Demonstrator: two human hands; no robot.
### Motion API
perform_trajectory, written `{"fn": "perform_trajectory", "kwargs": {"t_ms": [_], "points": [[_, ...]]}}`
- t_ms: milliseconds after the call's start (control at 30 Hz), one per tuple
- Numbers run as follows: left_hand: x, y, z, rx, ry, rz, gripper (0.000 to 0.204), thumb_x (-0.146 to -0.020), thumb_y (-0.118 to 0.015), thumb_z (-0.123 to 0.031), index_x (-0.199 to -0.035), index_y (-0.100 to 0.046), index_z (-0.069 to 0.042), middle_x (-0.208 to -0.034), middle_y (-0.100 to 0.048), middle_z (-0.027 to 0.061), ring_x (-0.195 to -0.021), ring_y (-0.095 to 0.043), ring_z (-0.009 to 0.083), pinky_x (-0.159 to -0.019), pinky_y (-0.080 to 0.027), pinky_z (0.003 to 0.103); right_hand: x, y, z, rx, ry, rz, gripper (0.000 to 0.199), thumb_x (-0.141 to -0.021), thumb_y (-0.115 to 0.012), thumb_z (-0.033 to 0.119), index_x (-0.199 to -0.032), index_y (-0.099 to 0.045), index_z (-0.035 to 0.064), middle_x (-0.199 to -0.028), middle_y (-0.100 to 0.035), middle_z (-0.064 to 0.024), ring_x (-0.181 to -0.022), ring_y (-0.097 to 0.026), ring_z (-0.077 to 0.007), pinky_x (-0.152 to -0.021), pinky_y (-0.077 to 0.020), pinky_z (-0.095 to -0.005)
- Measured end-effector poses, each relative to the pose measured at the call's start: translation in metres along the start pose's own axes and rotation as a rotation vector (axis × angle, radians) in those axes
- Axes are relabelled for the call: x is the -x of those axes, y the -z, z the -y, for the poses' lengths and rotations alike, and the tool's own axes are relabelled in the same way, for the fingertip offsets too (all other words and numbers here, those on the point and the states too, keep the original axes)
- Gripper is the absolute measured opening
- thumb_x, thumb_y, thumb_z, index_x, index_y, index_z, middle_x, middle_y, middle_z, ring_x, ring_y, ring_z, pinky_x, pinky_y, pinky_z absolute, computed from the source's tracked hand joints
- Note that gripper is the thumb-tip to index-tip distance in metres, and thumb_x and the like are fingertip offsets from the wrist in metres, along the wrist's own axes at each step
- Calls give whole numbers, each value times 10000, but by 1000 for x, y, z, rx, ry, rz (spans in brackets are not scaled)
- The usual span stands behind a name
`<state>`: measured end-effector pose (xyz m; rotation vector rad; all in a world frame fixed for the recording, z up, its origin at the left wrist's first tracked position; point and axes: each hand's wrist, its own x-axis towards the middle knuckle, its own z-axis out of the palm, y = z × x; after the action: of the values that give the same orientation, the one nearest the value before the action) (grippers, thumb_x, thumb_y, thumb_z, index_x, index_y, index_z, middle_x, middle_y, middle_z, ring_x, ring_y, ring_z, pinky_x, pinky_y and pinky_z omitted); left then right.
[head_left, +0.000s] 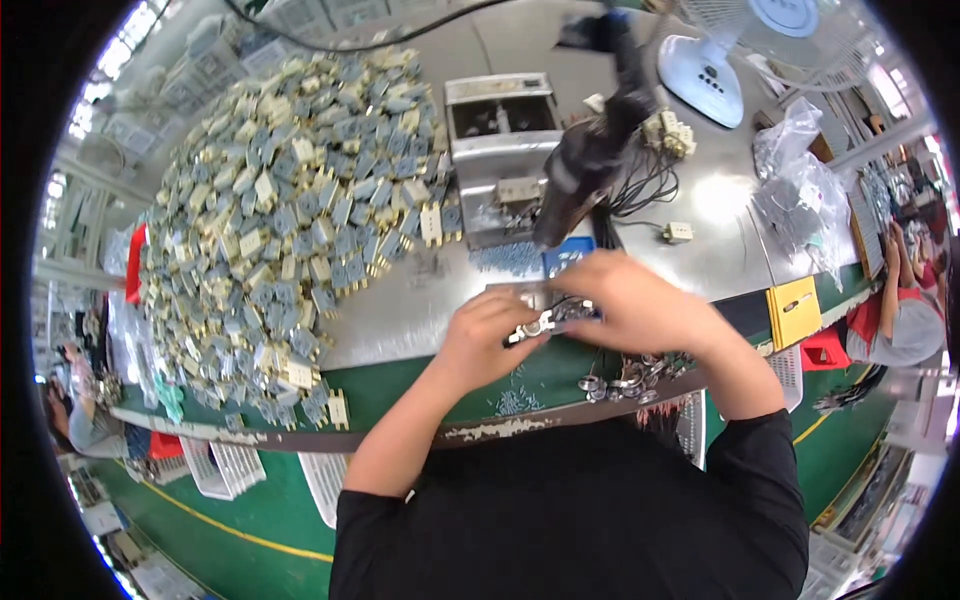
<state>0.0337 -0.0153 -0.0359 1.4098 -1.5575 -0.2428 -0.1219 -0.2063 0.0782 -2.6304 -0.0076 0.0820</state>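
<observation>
Pinching a small metal part (535, 325) between them, the left hand (490, 335) and right hand (625, 300) meet at the bench edge, part lying crosswise, its wires running under the right palm. Loose metal pieces (615, 383) lie just below; beyond stand a grey machine (497, 150) and the heap of blue-and-cream blocks (290, 200).

Landmark: metal box (500, 150) on the bench (400, 310). Connector pile (290, 210) lies left of it, fan (740, 50) right-behind. Both hands (480, 340) (640, 305) just in front, small metal part (535, 325) between them.
</observation>
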Motion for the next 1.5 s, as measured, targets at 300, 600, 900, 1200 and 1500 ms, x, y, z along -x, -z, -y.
{"fn": "perform_trajectory", "kwargs": {"t_ms": [300,600,900,1200,1500], "points": [[-5,-5,-48,-194,331,-295,417,-683,-971,-93,-1011,-721,-25,-966,-774,107,-880,-759,225,-796,-587,326,4,-42,-1,166,140,-319,363,-771,-782,192,-1098,-680,73,-955,-676,-75,-912,-702,-271,-815,-543,-385],[-9,-4,-61,-316,213,-241,467,-721,-953,-107,-1092,-685,-10,-975,-763,116,-862,-744,280,-736,-587,362,7,-44,-7,172,108,-324,260,-766,-795,196,-966,-658,101,-887,-636,-33,-871,-689,-230,-799,-525,-358],[-29,-11,-75,-142,182,-267,646,-788,-923,-286,-1256,-625,45,-1057,-726,179,-899,-737,295,-788,-590,377,0,23,-67,-141,310,-859,416,-740,-889,221,-1074,-692,71,-980,-715,-92,-892,-699,-328,-772,-566,-408],[-38,-35,-76,30,451,268,528,-824,-834,-300,-1246,-651,-42,-942,-713,62,-670,-650,228,-677,-515,351,-51,68,-199,415,-401,-1002,461,-979,-693,392,-1161,-686,-32,-1148,-677,-221,-1140,-604,-369,-989,-461,-428],[-32,-48,-70,-23,185,193,550,-763,-893,-361,-1197,-689,-91,-832,-664,18,-703,-675,220,-643,-515,340,12,44,-108,63,-158,-947,152,-959,-716,119,-967,-670,-26,-830,-661,-93,-748,-586,-159,-723,-477,-283]]}}
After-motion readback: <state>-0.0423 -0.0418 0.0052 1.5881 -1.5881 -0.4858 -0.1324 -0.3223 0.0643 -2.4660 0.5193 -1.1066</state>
